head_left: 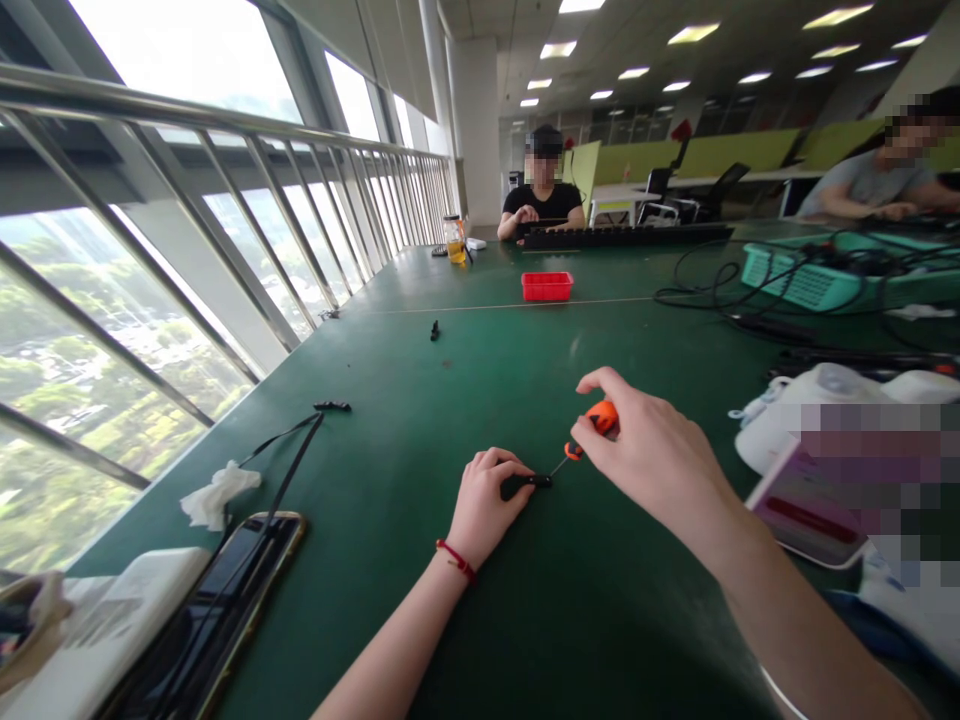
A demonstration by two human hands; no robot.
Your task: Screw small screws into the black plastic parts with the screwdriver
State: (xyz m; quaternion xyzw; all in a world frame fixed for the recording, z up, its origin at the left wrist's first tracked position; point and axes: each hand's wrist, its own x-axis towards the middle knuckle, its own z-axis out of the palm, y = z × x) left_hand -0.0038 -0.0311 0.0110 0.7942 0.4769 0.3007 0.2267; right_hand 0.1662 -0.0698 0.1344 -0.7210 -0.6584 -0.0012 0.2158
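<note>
My left hand [487, 497] rests on the green table and pinches a small, dark, elongated part [538, 481] flat against it; I cannot make out what the part is. My right hand [637, 430] grips an orange and black screwdriver [600, 417] by its handle, with the index finger raised and curved. The screwdriver leans, its thin shaft pointing down and left. Its tip meets the right end of the dark part, or comes very close to it. A red cord bracelet circles my left wrist.
A red tray [547, 287] stands further back, with a small black piece [434, 331] to its left. A phone [247, 580] lies at left. On the right are a teal basket [810, 277] with cables and a white bottle [787, 420]. Two people sit across the table.
</note>
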